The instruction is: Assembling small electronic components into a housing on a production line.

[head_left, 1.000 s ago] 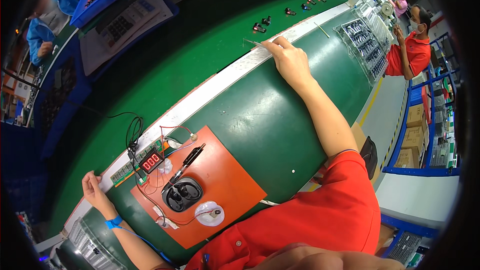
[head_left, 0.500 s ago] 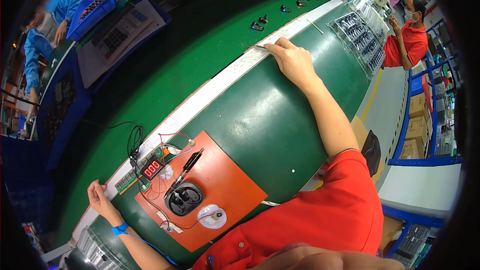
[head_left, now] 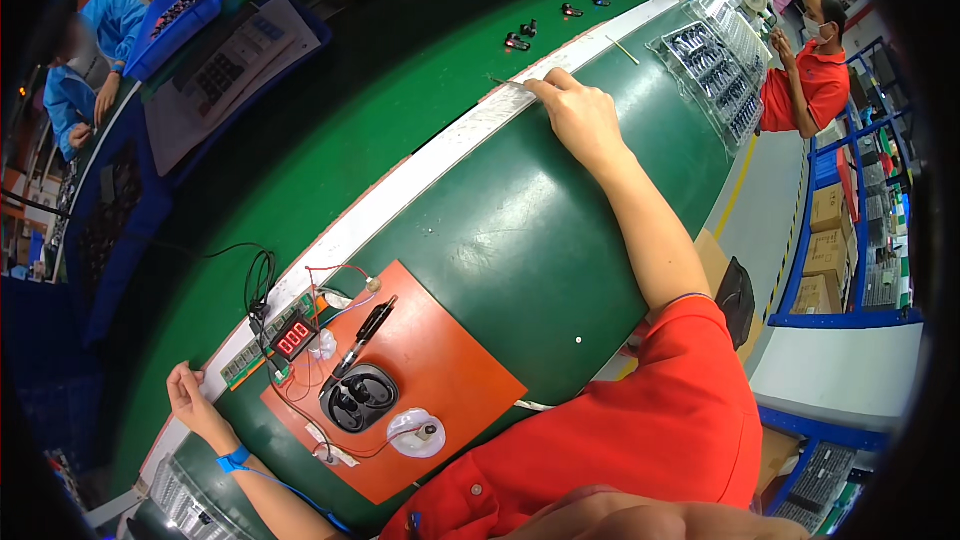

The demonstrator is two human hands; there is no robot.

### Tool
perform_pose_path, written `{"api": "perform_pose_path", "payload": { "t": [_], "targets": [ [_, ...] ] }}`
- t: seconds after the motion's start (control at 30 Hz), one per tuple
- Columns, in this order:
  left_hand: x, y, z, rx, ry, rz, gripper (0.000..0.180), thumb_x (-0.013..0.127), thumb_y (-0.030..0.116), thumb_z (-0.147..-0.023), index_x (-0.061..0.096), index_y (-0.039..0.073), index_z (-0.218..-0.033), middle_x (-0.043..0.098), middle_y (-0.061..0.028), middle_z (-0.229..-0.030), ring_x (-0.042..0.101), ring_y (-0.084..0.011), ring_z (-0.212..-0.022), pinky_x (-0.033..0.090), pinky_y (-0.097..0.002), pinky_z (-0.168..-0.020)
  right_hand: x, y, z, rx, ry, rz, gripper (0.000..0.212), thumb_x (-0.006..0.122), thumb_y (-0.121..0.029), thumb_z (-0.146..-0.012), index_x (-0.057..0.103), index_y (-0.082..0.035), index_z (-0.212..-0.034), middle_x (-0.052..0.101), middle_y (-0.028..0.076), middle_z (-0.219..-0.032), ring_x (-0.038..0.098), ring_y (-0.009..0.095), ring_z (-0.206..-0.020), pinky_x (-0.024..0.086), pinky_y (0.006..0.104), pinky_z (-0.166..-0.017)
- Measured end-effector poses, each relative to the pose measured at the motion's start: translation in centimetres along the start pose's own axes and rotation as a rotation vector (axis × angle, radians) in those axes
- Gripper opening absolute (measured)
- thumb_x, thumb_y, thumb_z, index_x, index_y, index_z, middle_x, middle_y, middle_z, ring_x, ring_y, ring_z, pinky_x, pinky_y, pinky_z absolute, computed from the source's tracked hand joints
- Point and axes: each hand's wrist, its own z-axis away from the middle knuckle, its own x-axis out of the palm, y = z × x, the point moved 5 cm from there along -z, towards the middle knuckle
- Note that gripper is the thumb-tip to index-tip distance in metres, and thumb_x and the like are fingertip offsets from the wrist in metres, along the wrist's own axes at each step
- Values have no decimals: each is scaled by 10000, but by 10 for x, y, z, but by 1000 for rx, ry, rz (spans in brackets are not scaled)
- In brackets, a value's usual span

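Observation:
My right hand [head_left: 580, 115] pinches a pair of thin metal tweezers [head_left: 512, 84] over the white rail at the edge of the green conveyor belt. The tips point out toward the belt. My left hand [head_left: 193, 403] rests at the rail on the lower left, its fingers loosely bent and apart, with nothing visible in them. Nearest to it, on an orange mat [head_left: 455, 370], lie a black earbud case [head_left: 360, 398] with earbuds inside, a black pen [head_left: 367, 332], and a small circuit board with a red digital display [head_left: 295, 337] and wires.
Several black earbuds [head_left: 517, 42] lie spaced along the conveyor belt [head_left: 400, 120]. Clear plastic trays [head_left: 715, 70] of dark parts stand at the far right of the green worktop [head_left: 500, 240]. Across the belt are a blue bin [head_left: 175, 20] and a co-worker in blue [head_left: 110, 30]; another in red [head_left: 815, 90] stands right.
The earbuds have shifted a little along the belt, away to the upper right. The co-worker in blue has drawn one hand back. My hands have barely moved; the whole view shifts slightly.

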Motion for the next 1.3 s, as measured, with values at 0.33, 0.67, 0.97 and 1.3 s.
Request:
{"api": "perform_pose_path", "payload": {
  "t": [0.33,0.67,0.97,1.3],
  "targets": [
    [-2,-5,-2,2,-3,14,185,578,178,-971,623,0,-997,566,-16,-787,507,-79,-735,450,-236,-751,-6,13,-2,68,98,18,293,566,-37,-792,689,-164,-1025,627,36,-898,661,294,-655,543,408,-570],
    [-2,-3,-2,7,-2,-12,178,583,171,-967,627,1,-996,571,-17,-791,510,-79,-737,450,-235,-750,0,19,-1,130,41,49,205,560,-97,-844,680,-165,-995,621,47,-884,663,312,-662,543,421,-570],
    [-1,-3,-1,16,-8,-9,179,577,164,-969,616,-4,-1017,585,-21,-800,527,-79,-751,433,-228,-737,10,38,-1,220,15,56,176,588,-163,-879,683,-198,-1022,629,31,-889,653,339,-704,531,455,-601],
    [-5,-8,-4,11,-24,-8,180,570,167,-974,612,-1,-1023,581,-19,-803,526,-76,-756,432,-225,-739,0,40,2,187,70,55,258,536,-66,-823,672,-167,-1018,618,64,-875,662,324,-679,546,428,-596]
  ]
}}
